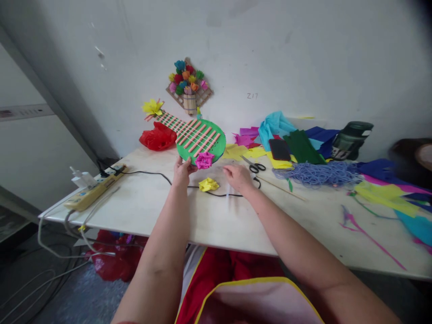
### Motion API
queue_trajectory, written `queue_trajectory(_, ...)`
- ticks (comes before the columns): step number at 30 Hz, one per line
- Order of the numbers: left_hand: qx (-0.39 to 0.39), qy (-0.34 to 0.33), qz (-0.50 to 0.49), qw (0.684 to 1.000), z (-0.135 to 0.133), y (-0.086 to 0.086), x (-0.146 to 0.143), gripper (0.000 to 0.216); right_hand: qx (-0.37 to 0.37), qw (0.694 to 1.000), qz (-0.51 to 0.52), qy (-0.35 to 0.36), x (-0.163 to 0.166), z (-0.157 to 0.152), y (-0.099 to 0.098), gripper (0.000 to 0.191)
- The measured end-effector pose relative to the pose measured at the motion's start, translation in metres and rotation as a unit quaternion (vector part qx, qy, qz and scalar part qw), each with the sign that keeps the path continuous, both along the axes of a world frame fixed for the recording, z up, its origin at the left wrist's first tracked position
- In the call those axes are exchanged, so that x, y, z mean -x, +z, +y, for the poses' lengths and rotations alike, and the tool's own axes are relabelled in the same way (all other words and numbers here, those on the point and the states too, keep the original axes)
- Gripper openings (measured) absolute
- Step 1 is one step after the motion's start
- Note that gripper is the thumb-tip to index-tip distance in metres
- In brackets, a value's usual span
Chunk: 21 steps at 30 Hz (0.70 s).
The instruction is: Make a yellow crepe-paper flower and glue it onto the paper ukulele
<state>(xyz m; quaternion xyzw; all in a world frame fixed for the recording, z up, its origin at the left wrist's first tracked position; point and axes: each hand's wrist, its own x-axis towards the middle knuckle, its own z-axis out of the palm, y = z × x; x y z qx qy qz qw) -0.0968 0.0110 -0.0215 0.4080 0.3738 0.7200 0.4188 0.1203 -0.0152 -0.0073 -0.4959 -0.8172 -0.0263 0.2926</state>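
My left hand [184, 171] grips the lower edge of a green craft lute [218, 143], holding it tilted above the table. Peach-coloured strips and pale strings run across the lute, a yellow paper flower [153, 107] sits at its neck end, and a magenta paper flower [204, 160] is on its body near my left hand. To the right, my right hand [238, 177] is closed with fingertips together; what they hold, if anything, I cannot make out. A translucent stick [227, 198] shows just below it. Between my hands a yellow paper flower [208, 184] lies on the table.
Black-handled scissors [257, 168] and a thin wooden stick [281, 188] lie right of my right hand. A black cord [158, 174] runs from the power strip [91, 191] across the table. Beyond are crepe paper [275, 125], a phone [280, 149], blue-purple string [317, 175] and a bottle [351, 141].
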Motion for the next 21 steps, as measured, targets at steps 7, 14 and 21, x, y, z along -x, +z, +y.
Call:
queue_trajectory(7, 0.006, -0.005, 0.01, 1.0, 0.001, 0.0, 0.001, 0.051, 0.069, 0.979, -0.12, -0.15, -0.037, 0.007, 0.016, 0.039)
queue_trajectory(14, 0.013, 0.003, 0.02, 1.0, 0.003, -0.001, 0.002, 0.057, 0.128, 0.967, -0.159, -0.154, -0.032, 0.012, 0.003, 0.043)
queue_trajectory(21, 0.013, 0.0, 0.036, 0.999, 0.002, -0.001, 0.002, 0.057, 0.146, 0.969, -0.143, -0.141, -0.041, 0.019, -0.002, 0.037)
